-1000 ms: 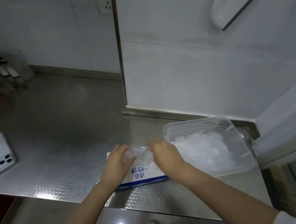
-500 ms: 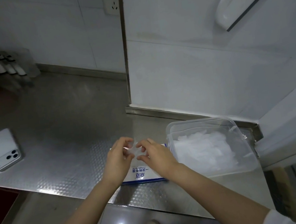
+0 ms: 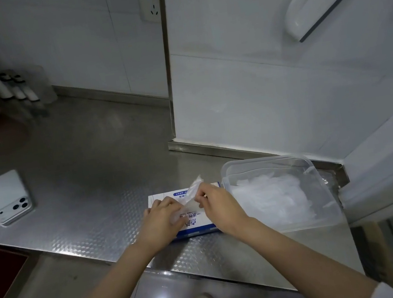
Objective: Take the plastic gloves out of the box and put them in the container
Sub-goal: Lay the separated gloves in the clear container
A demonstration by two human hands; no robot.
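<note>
While both my hands work over the glove box (image 3: 196, 225), my left hand (image 3: 161, 218) and right hand (image 3: 220, 206) each pinch one clear plastic glove (image 3: 193, 191), fingers closed on the film, which sticks up above the box top. Box lies flat near the front edge of the steel counter (image 3: 85, 165), its right end touching or just beside the clear plastic container (image 3: 322, 181); hard to tell which. Container holds a heap of gloves (image 3: 271, 196), backs near the wall corner. Phone (image 3: 9, 197) sits well left; open counter between.
</note>
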